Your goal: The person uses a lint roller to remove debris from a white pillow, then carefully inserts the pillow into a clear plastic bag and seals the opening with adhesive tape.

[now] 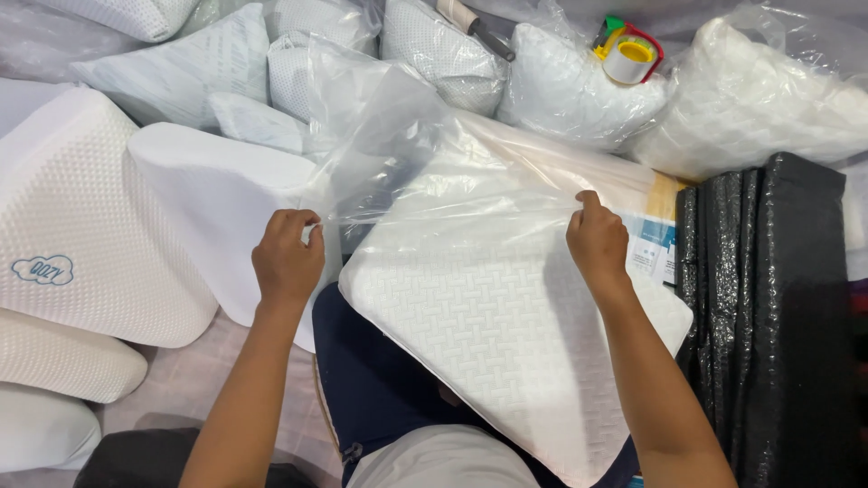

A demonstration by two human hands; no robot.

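A white textured pillow (506, 334) lies across my lap, its far end inside a clear plastic bag (434, 163). My left hand (287, 258) pinches the bag's left edge beside a smooth white foam pillow (221, 203). My right hand (597, 239) pinches the bag's right edge, over the pillow's upper right side. The bag's mouth is stretched between both hands.
White contoured pillows (81, 235) are stacked at left. Several bagged pillows (750, 99) fill the back. A tape dispenser (628, 54) rests on one. A black wrapped bundle (768, 316) stands at right, with a cardboard box (655, 226) beside it.
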